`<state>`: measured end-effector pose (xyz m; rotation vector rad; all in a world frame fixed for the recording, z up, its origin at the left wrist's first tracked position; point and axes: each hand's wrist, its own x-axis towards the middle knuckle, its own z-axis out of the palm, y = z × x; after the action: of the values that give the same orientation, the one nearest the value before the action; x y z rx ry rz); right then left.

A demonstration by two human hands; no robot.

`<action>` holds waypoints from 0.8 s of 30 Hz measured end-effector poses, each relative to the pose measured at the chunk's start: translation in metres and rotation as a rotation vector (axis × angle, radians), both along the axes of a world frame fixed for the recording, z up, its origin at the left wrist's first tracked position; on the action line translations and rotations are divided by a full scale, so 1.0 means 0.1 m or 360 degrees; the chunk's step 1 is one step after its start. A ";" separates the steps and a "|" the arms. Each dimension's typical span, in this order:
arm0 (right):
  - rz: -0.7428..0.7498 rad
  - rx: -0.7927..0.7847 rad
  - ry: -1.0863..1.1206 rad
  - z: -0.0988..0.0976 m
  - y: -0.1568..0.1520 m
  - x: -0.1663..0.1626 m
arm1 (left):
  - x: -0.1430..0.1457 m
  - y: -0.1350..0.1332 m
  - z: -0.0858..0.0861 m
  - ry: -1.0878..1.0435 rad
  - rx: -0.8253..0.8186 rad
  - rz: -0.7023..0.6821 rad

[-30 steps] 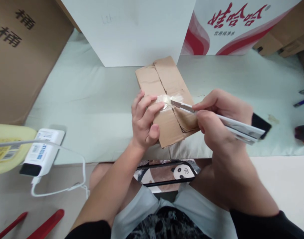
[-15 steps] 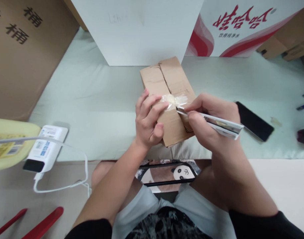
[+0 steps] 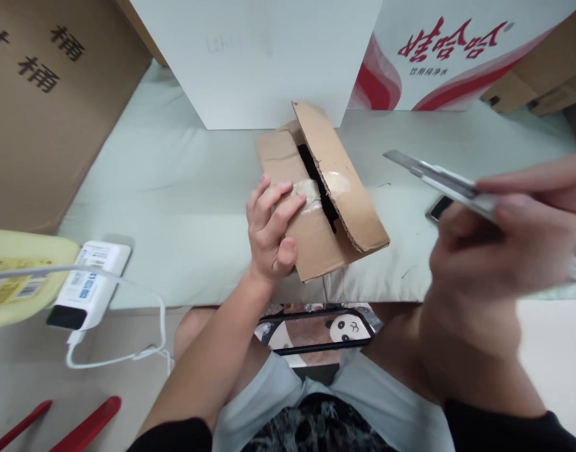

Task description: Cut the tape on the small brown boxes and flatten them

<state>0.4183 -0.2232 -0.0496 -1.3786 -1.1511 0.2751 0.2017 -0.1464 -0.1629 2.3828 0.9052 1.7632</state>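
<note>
**Two hands, one small box, one knife**

Nearest, in the person's lap, lies one black-framed phone case with a panda picture. Low on the left are two red strips, then one white power bank with a white cable looped from it, touching a pale yellow container.

The left hand presses on the near-left part of one small brown cardboard box, fingers curled over its left flap and thumb against the side; it grips the box. The box sits on the pale green tabletop near the front edge. Its right flap stands lifted, showing a dark gap, and a strip of clear tape is parted across the two flaps.

The right hand, blurred, is closed around one silver utility knife, blade pointing left, held above the tabletop well apart from the box. A dark phone is partly hidden behind this hand.

Farther back stand one white panel, one white-and-red printed carton, and large brown cartons at both sides.
</note>
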 end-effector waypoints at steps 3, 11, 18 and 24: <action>-0.0200 0.0076 -0.0121 -0.27 0.26 0.03 | -0.05 0.01 -0.01 -0.0015 -0.0036 0.0022; -0.0112 -0.1044 -0.1033 -0.84 0.41 0.30 | -0.20 -0.04 0.15 0.0116 -0.0076 0.0065; 0.0071 -0.1053 -0.0890 -0.92 0.45 0.28 | -0.29 0.01 0.06 -0.0023 -0.0150 0.0198; 0.0421 -0.1054 -0.0325 -0.87 0.48 0.20 | -0.47 0.18 -0.11 -0.0103 -0.0533 0.0238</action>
<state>0.4388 -0.1757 -0.1370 -1.8557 -1.4911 0.7712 0.1545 -0.1285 -0.1739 2.0849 1.2836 1.5714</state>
